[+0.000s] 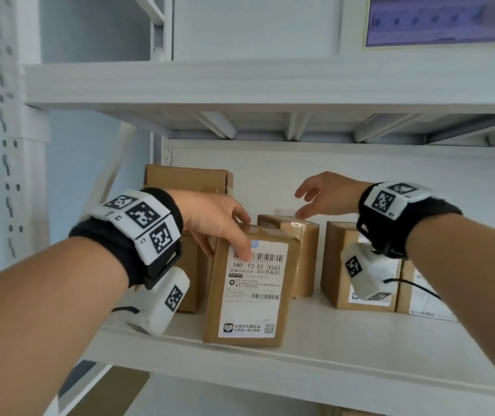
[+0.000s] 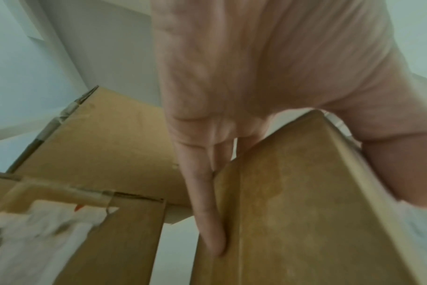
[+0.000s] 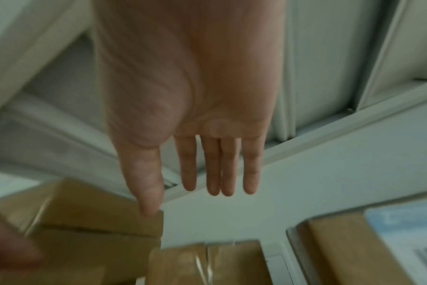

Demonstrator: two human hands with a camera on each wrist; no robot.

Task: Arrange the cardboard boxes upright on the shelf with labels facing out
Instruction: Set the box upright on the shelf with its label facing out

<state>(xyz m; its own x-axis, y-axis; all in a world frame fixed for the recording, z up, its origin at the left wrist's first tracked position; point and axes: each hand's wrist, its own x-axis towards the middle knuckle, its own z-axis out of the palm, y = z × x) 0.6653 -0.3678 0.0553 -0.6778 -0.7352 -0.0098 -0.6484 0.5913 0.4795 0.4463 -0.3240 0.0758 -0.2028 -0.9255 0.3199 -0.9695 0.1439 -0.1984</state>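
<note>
A tall cardboard box [image 1: 249, 289] stands upright near the shelf's front, its white shipping label facing out. My left hand [image 1: 219, 223] grips its top, thumb on the label face and fingers down the left side; in the left wrist view the fingers [image 2: 207, 202] lie along the box [image 2: 305, 212]. Behind it stands a taped box [image 1: 297, 250] with no label showing. My right hand [image 1: 321, 193] hovers open above that taped box [image 3: 207, 264], fingers [image 3: 217, 165] straight, holding nothing. Two labelled boxes [image 1: 357, 271] stand at the right, partly hidden by my right wrist.
A larger box [image 1: 186, 178] sits at the back left, another box [image 1: 192, 274] below it behind my left wrist. The white shelf board [image 1: 330, 340] has bare surface at front right. The upper shelf [image 1: 270, 82] hangs close overhead; a perforated upright [image 1: 9, 145] stands at left.
</note>
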